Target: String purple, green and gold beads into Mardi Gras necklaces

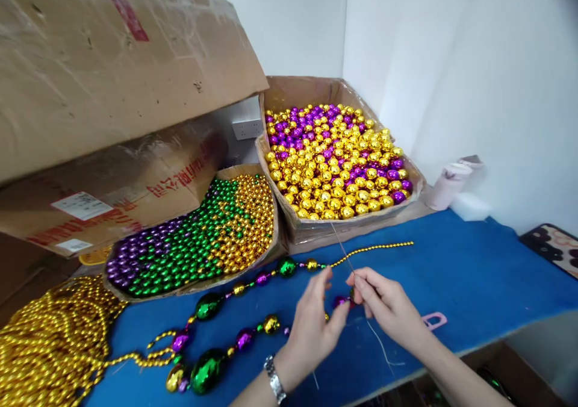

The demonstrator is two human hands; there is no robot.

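Observation:
A garland of purple, green and gold beads [209,306] lies in a loop on the blue cloth, its near end running behind my left hand. My left hand [309,320] is open beside it, thumb and fingers apart. My right hand [383,301] is closed, fingertips pinching a thin thread [344,249] that rises away from them; whether a needle is on it I cannot tell. A purple bead [339,301] shows between the two hands, partly hidden by fingers. Pale thread [380,342] trails below my right hand onto the cloth.
Behind stand a carton of large gold and purple balls [334,178] and a tray of smaller beads [194,244]. Gold bead strands [49,347] are heaped left. A pink plastic piece [434,321] lies right, with a pale bottle [448,186] beyond. A cardboard flap [126,64] overhangs the left.

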